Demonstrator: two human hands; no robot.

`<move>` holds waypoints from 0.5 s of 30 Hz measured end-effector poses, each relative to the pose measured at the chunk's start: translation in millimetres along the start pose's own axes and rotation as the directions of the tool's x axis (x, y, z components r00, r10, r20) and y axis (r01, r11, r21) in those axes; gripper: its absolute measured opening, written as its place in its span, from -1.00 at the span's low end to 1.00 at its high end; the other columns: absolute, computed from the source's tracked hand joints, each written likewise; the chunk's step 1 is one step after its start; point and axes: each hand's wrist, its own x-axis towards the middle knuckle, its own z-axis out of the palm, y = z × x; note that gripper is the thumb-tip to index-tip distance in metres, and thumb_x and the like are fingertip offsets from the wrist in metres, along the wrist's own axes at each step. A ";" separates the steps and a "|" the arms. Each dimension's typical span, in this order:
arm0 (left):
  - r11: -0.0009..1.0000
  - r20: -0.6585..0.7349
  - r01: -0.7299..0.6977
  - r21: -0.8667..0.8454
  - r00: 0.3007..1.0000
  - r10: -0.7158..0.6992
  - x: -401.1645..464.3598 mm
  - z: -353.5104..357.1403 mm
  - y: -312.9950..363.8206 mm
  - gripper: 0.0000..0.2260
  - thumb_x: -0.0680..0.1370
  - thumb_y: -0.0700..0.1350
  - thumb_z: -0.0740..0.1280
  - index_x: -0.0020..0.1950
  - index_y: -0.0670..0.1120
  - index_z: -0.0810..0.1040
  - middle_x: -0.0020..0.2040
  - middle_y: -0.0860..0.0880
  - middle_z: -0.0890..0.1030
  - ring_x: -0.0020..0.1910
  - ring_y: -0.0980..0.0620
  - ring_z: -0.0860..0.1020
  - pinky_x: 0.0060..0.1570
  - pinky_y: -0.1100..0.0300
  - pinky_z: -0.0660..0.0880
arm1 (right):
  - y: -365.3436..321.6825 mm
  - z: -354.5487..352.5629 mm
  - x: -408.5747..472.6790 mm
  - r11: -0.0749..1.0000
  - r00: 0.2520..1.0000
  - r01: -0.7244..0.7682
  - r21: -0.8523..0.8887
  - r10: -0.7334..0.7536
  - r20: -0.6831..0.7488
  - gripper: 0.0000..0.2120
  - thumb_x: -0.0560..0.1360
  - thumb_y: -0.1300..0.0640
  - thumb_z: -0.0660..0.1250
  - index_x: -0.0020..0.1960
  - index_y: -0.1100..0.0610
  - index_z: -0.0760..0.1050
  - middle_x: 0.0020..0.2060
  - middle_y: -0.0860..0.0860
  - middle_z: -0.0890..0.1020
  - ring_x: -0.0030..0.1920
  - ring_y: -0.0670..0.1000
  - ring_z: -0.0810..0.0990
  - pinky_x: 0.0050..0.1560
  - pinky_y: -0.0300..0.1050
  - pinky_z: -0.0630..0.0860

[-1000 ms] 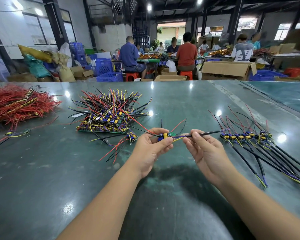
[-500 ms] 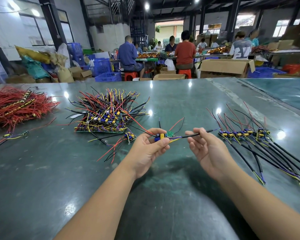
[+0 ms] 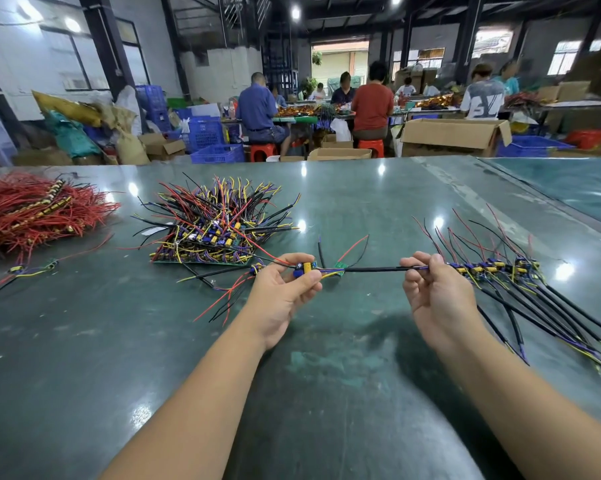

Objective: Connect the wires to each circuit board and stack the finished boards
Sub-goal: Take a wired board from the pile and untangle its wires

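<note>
Left hand [image 3: 285, 289] pinches a small circuit board [image 3: 307, 268]; right hand [image 3: 434, 289] pinches its black cable [image 3: 375, 269]. Behind, an open cardboard box [image 3: 454, 136] and blue crates [image 3: 219, 153], contents unseen.

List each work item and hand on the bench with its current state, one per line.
left hand: pinches the circuit board
circuit board: held above the table
black wire: stretched between the hands
right hand: grips the wire's end
board stack: piled, wires splayed
red wires: heaped

Left hand [image 3: 285, 289] pinching, right hand [image 3: 437, 292] pinching, forearms extended, apart
</note>
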 end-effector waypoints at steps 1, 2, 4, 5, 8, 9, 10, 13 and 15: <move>1.000 0.006 0.003 0.008 1.000 -0.003 -0.4 0.4 -0.3 -0.79 0.47 -0.42 0.32 -0.06 -0.13 0.54 -0.33 0.01 0.62 -0.41 0.13 0.58 -0.32 0.35 0.54 | 0.7 1.2 -0.6 1.000 1.000 0.021 0.002 -0.021 -0.013 -0.72 0.67 0.16 0.04 -0.13 0.21 0.40 -0.45 0.05 0.61 -0.56 -0.15 0.42 -0.46 -0.39 0.42; 1.000 0.017 0.006 0.018 1.000 -0.006 -1.2 1.4 -1.1 -0.79 0.47 -0.42 0.32 -0.05 -0.13 0.54 -0.32 0.01 0.62 -0.41 0.13 0.58 -0.33 0.35 0.54 | 0.6 2.1 -1.0 0.999 0.999 0.040 0.006 -0.040 -0.029 -0.72 0.67 0.16 0.04 -0.14 0.20 0.40 -0.44 0.05 0.59 -0.56 -0.16 0.41 -0.47 -0.40 0.41; 0.999 0.037 0.015 0.034 0.999 -0.017 -2.0 4.1 -3.1 -0.79 0.47 -0.42 0.33 -0.05 -0.13 0.54 -0.32 0.02 0.62 -0.40 0.12 0.58 -0.33 0.35 0.53 | -1.2 2.2 -0.1 0.997 0.996 0.073 0.014 -0.072 -0.051 -0.72 0.67 0.15 0.05 -0.17 0.19 0.38 -0.43 0.04 0.56 -0.56 -0.16 0.38 -0.48 -0.40 0.38; 0.999 0.044 0.023 0.037 0.999 -0.024 -2.5 5.5 -4.1 -0.79 0.47 -0.41 0.33 -0.05 -0.12 0.54 -0.32 0.02 0.62 -0.40 0.12 0.59 -0.32 0.35 0.54 | -2.2 1.5 0.3 0.996 0.995 0.086 0.011 -0.085 -0.057 -0.71 0.67 0.15 0.05 -0.18 0.18 0.38 -0.43 0.03 0.55 -0.56 -0.16 0.37 -0.48 -0.40 0.37; 0.998 0.062 0.045 0.037 0.997 -0.047 -3.5 9.3 -6.4 -0.79 0.47 -0.42 0.33 -0.06 -0.12 0.54 -0.33 0.01 0.63 -0.40 0.12 0.59 -0.31 0.35 0.54 | -3.5 -1.2 0.1 0.994 0.991 0.113 -0.011 -0.113 -0.070 -0.71 0.66 0.13 0.08 -0.20 0.17 0.40 -0.48 -0.01 0.56 -0.56 -0.16 0.36 -0.49 -0.39 0.37; 0.998 0.063 0.048 0.033 0.997 -0.050 -3.7 9.6 -6.8 -0.79 0.47 -0.42 0.33 -0.06 -0.12 0.54 -0.33 0.02 0.63 -0.40 0.12 0.59 -0.31 0.35 0.54 | -3.8 -1.4 -0.4 0.994 0.991 0.112 -0.008 -0.112 -0.067 -0.71 0.66 0.12 0.09 -0.19 0.18 0.41 -0.49 -0.01 0.56 -0.57 -0.16 0.36 -0.49 -0.39 0.37; 0.999 0.058 0.048 0.024 0.997 -0.049 -3.7 9.2 -6.7 -0.80 0.47 -0.42 0.32 -0.06 -0.12 0.54 -0.33 0.02 0.63 -0.40 0.12 0.59 -0.31 0.35 0.54 | -4.4 -1.3 -0.6 0.995 0.994 0.099 0.008 -0.098 -0.057 -0.71 0.65 0.11 0.11 -0.18 0.19 0.42 -0.47 0.00 0.56 -0.56 -0.16 0.38 -0.48 -0.39 0.38; 0.998 0.030 0.027 -0.052 0.999 -0.026 -1.4 4.1 -3.2 -0.80 0.47 -0.41 0.31 -0.05 -0.13 0.53 -0.32 0.01 0.63 -0.40 0.12 0.59 -0.29 0.35 0.55 | -5.1 1.5 -2.8 0.995 0.997 -0.057 0.080 0.053 0.057 -0.69 0.62 -0.02 0.14 -0.09 0.19 0.48 -0.31 0.06 0.63 -0.47 -0.13 0.49 -0.42 -0.39 0.46; 0.995 0.028 0.011 -0.098 1.000 -0.008 0.1 0.8 -0.4 -0.81 0.47 -0.41 0.31 -0.05 -0.14 0.53 -0.31 -0.01 0.64 -0.38 0.13 0.59 -0.26 0.35 0.56 | -0.4 5.3 -7.7 0.983 0.971 -0.176 0.049 0.165 0.175 -0.68 0.55 -0.11 0.19 -0.03 0.15 0.48 -0.17 0.07 0.67 -0.41 -0.10 0.55 -0.37 -0.35 0.52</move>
